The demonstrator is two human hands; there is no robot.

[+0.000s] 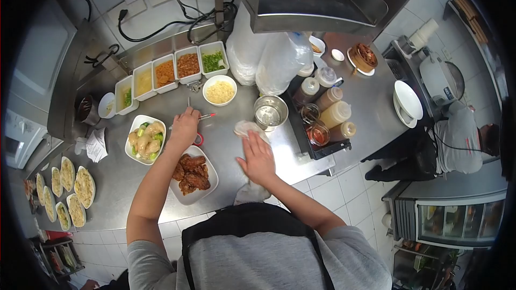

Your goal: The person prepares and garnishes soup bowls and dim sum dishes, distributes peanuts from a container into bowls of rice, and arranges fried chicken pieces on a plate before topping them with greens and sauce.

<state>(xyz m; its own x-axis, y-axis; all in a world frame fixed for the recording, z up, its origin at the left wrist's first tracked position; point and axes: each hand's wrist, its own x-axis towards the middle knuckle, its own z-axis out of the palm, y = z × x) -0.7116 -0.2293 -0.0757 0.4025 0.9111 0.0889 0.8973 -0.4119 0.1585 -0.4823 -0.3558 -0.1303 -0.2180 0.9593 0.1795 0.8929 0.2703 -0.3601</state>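
My left hand [184, 127] is closed around a thin metal utensil on the steel counter, beside red-handled scissors [199, 139]. To its left is a white bowl of pale dumpling-like food and greens [145, 139]. Just below it, a white square dish holds browned fried pieces [192, 174]. My right hand [257, 157] lies flat, fingers spread, on a white cloth [251, 129]. Above the cloth stands a round metal pot [270, 113]. A white bowl of chopped yellowish food [220, 91] sits above and between my hands.
White ingredient tubs [187, 65] line the back. A black tray [318, 150] with sauce bottles stands right. Several oval dishes of food [84, 187] sit far left. A steel shelf [317, 21] overhangs the counter [129, 204]. Another person [457, 139] is at the far right.
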